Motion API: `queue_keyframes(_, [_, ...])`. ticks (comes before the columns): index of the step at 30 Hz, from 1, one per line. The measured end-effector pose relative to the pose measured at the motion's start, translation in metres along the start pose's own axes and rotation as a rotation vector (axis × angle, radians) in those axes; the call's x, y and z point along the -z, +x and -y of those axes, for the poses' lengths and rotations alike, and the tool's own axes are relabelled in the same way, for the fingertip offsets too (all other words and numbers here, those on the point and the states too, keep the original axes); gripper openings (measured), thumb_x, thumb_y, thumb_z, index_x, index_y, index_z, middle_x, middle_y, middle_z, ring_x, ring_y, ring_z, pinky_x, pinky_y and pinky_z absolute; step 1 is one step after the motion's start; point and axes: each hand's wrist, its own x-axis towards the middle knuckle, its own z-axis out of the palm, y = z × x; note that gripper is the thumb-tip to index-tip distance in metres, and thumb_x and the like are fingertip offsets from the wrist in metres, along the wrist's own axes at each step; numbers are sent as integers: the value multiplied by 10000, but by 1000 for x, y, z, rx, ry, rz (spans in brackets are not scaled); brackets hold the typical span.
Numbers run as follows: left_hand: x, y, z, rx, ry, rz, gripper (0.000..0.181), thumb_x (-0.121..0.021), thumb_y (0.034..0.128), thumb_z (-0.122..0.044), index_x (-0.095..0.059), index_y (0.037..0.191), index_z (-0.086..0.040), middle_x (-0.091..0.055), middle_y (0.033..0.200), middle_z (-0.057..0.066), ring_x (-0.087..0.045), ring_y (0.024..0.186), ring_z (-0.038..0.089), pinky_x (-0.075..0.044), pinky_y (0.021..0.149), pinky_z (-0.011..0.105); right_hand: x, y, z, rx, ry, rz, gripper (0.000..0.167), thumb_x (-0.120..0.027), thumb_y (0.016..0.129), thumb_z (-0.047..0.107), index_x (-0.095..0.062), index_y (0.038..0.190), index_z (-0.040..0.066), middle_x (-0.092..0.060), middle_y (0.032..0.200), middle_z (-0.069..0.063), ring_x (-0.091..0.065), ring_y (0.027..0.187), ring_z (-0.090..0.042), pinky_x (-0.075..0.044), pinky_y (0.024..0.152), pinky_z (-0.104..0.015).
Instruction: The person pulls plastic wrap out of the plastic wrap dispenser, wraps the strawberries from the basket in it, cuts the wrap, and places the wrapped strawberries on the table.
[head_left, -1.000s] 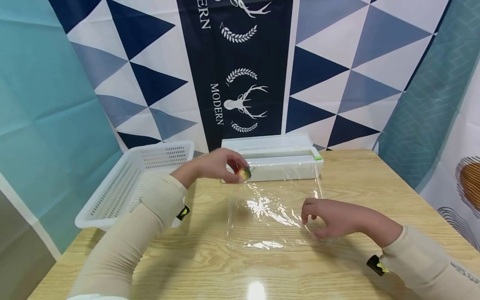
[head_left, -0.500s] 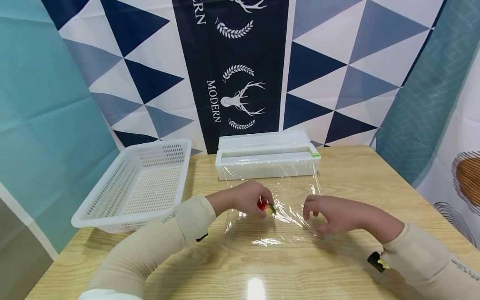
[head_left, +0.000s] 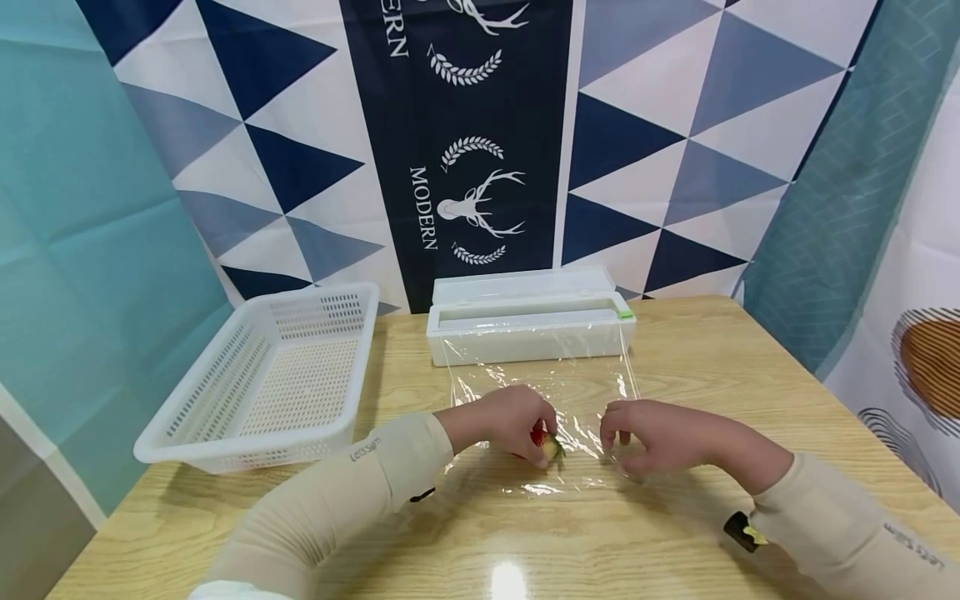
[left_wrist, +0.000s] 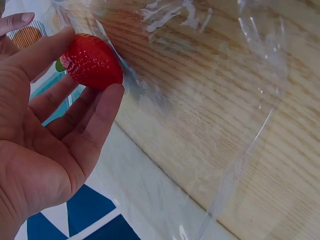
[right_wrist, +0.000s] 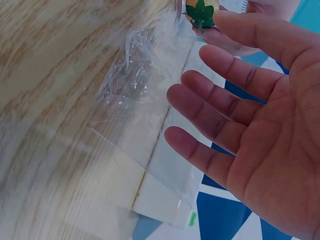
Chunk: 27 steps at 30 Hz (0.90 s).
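My left hand (head_left: 513, 421) pinches a red strawberry (left_wrist: 95, 62) between thumb and fingertips, low over a clear sheet of plastic wrap (head_left: 540, 488). In the right wrist view, the strawberry's green leaves (right_wrist: 202, 15) show, pointing toward my right hand (head_left: 667, 437). That hand hovers by the wrap's right edge, its fingers (right_wrist: 195, 107) spread and loosely bent around nothing. Whether the strawberry touches the film cannot be told. Behind both hands, the wrap runs out from a white wrap dispenser (head_left: 532, 343) whose lid is raised.
A white perforated plastic basket (head_left: 251, 446) stands at the left on the wooden table (head_left: 420, 542). Patterned cloth (head_left: 480, 100) hangs behind the dispenser, and its right end carries a green tab (head_left: 625, 315).
My left hand has carried the strawberry from in front of the dispenser down and to the right, over the wrap. The right hand has stayed nearly still.
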Motion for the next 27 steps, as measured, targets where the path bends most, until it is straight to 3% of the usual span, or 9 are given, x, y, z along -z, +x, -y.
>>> queue_keyframes(5, [-1, 1, 1, 8, 18, 18, 289, -813, 772, -319, -736, 1006, -166, -594, 733, -140, -516, 701, -4, -403, 613, 143, -2, 1, 0, -6, 7, 3, 159, -714, 821, 96, -638, 934, 179, -552, 929, 100, -565, 850, -124, -503, 754, -332])
queue_keyframes(10, [-2, 1, 3, -22, 17, 40, 272, -790, 796, -316, -734, 1006, -153, -559, 719, -142, -497, 703, 13, -388, 615, 139, -4, 1, -1, -24, 16, 11, 157, -711, 824, 96, -639, 931, 185, -557, 924, 102, -559, 846, -115, -496, 743, -312])
queue_keyframes(16, [-2, 0, 3, -37, 2, 45, 349, -791, 795, -328, -724, 1065, -117, -559, 714, -124, -500, 685, 16, -394, 615, 137, -6, 0, -1, -17, 18, 13, 154, -719, 830, 102, -633, 935, 176, -557, 925, 102, -558, 842, -114, -496, 740, -315])
queue_keyframes(24, [0, -2, 4, -15, -7, 38, 441, -801, 793, -332, -691, 1146, -92, -601, 804, -97, -528, 748, 19, -411, 671, 137, -6, 0, 0, -10, 20, 10, 156, -722, 827, 96, -634, 934, 169, -556, 920, 100, -557, 838, -113, -497, 745, -318])
queue_keyframes(27, [0, -4, 6, 2, -14, 40, 502, -808, 789, -343, -666, 1193, -81, -651, 916, -61, -566, 830, 31, -434, 736, 145, -7, 0, -1, -9, 15, 9, 164, -711, 825, 80, -635, 935, 173, -556, 926, 99, -557, 840, -108, -500, 743, -314])
